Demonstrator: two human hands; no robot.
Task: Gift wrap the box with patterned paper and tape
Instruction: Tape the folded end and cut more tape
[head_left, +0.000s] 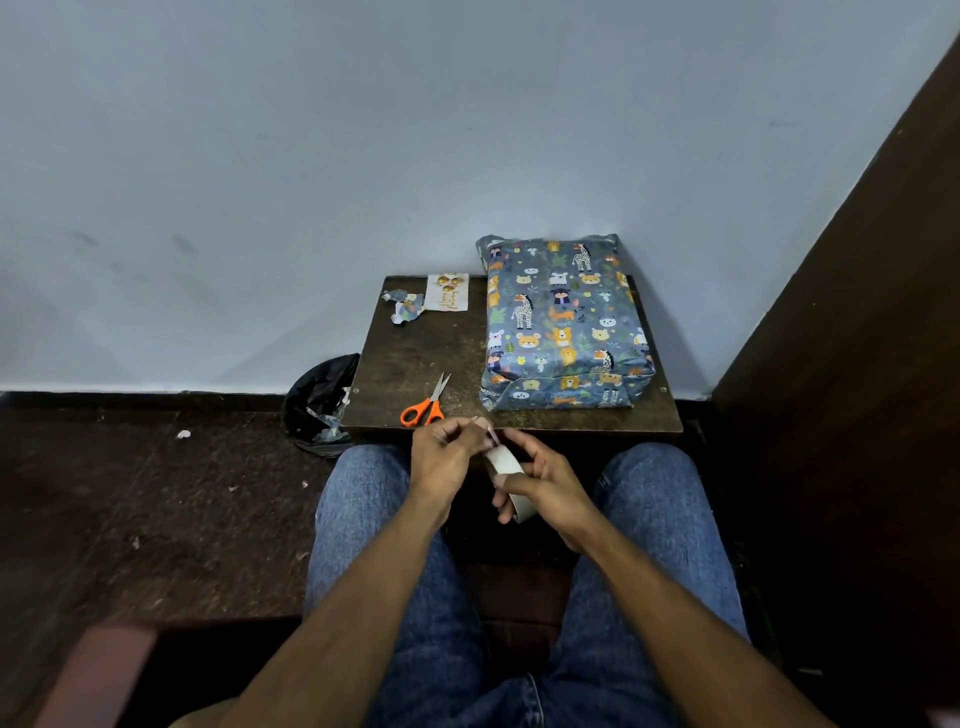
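The right hand curls round the tape roll, steadying it over the lap, while the left hand pinches at the roll's top, probably lifting a free end; the strip itself is too small to make out. Beyond both grips, the wrapped box lies on the table, scissors near for cutting. Its far end is hidden.

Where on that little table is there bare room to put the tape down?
The bare patch of table lies between the scissors, the card and the wrapped box. The right side is crowded: the box fills it.
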